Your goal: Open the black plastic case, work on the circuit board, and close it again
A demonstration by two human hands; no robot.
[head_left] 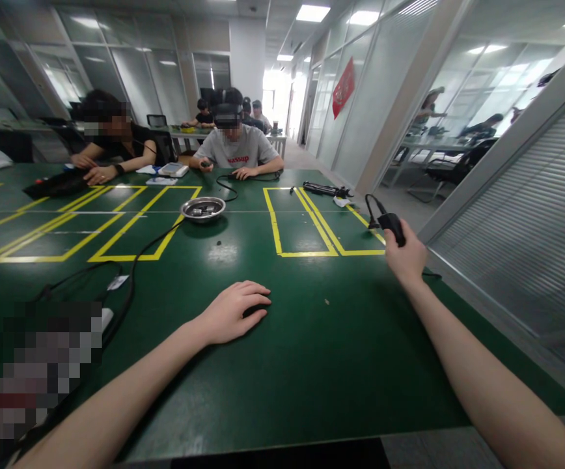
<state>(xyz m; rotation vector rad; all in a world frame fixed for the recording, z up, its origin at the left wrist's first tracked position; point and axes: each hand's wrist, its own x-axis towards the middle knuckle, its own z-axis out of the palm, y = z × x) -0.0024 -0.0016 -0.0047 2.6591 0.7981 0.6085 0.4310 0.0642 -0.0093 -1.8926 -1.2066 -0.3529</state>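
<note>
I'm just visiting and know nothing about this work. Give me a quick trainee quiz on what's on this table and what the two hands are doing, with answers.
1. Which hand holds the black device?
2. True or false: the left hand is apart from the metal bowl.
3. What colour is the tape on the table?
A) red
B) yellow
C) blue

Key:
1. The right hand.
2. True; the bowl stands farther off across the table.
3. B.
</note>
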